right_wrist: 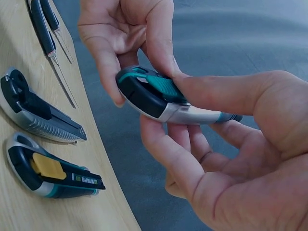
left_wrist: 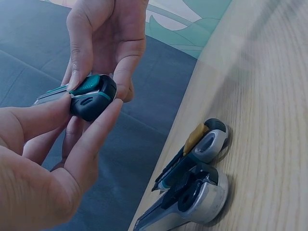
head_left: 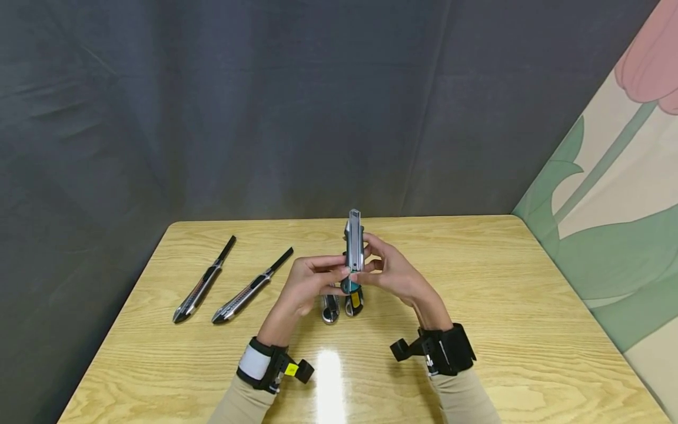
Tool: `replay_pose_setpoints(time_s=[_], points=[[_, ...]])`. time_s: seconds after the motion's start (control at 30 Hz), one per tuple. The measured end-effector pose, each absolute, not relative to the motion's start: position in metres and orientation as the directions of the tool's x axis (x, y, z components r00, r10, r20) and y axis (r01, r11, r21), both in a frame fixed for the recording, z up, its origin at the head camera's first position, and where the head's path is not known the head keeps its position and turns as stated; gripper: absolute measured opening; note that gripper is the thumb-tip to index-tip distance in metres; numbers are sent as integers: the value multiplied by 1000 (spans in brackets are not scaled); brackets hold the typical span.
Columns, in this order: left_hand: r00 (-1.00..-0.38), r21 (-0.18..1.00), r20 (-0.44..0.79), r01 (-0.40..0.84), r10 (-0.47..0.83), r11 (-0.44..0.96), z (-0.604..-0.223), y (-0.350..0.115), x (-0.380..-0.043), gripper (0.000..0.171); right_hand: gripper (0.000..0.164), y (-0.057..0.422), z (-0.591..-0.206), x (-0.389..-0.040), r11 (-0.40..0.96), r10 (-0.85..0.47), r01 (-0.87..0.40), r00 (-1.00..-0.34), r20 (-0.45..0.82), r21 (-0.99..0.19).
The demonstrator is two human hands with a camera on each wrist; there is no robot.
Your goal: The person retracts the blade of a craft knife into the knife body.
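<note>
A utility knife (head_left: 354,241) with a silver and black body and a teal slider is held up above the table between both hands. My left hand (head_left: 313,280) pinches it from the left, thumb and fingers at its rear end. From the right, my right hand (head_left: 394,271) grips it, and the right thumb lies by the teal slider (right_wrist: 163,87). Below the hands, two more knives lie on the table: a silver and black snap-off knife (right_wrist: 41,113) and a dark one with a yellow slider (right_wrist: 53,168). In the head view the hands and raised knife partly hide both.
Two slim silver and black knives (head_left: 198,288) with dark blades lie at an angle on the left of the wooden table (head_left: 529,330). A dark curtain (head_left: 318,118) hangs behind the table. On the right stands a flower-patterned panel (head_left: 620,235).
</note>
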State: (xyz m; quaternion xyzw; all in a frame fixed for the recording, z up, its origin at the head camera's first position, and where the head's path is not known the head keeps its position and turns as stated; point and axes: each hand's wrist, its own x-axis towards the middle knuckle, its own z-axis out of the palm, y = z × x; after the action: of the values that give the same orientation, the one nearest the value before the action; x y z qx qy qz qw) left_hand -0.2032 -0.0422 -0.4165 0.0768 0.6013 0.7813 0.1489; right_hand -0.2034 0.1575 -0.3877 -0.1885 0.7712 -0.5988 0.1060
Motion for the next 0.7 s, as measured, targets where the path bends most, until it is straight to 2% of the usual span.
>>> replay_pose_setpoints(time_s=[0.23,0.4,0.5,0.7], points=[[-941,971,-75,-145,330,-192,-418,-39,-204,31,64,162,-387,-206,213,-382,-111,-924,22,-971],[-929,973,-68,-143,363,-183,-416,-35,-203,32,43,168,-384,-205,147,-337,-8,-940,-43,-989],[-921,972,-77,-155,382,-178,-416,-34,-202,32,36,169,-384,-206,151,-286,18,-956,-61,-988],[-902,969,-61,-156,427,-192,-417,-39,-205,32,46,175,-390,-210,196,-192,47,-978,-86,-979]])
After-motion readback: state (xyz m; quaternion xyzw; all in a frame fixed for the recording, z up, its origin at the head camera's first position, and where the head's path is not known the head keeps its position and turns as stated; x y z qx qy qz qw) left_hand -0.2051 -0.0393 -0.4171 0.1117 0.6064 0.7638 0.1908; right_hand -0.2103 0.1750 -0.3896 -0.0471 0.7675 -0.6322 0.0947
